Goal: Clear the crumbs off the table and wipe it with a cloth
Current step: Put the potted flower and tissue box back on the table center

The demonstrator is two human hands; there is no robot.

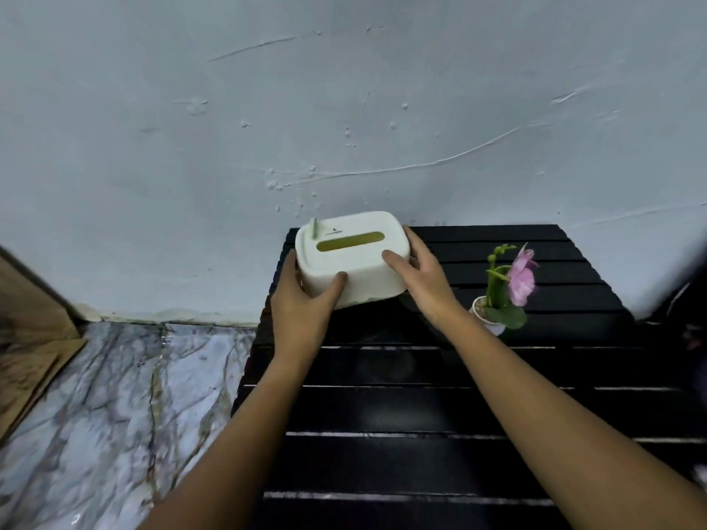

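Observation:
A white tissue box (354, 258) with a long slot in its lid is at the far left corner of the black slatted table (421, 407), close to the wall. Both my hands grip it. My left hand (302, 300) clasps its left side with the thumb on the front face. My right hand (417, 277) clasps its right side with the thumb on the lid. The box tilts slightly; whether it rests on the table or is lifted I cannot tell. No cloth or crumbs show on the dark slats.
A small white pot with a pink flower and green leaves (505, 288) stands on the table to the right of the box. A pale plastered wall (344, 109) rises behind. Marble floor (114, 407) lies to the left, with a wooden board (30, 330) at the far left.

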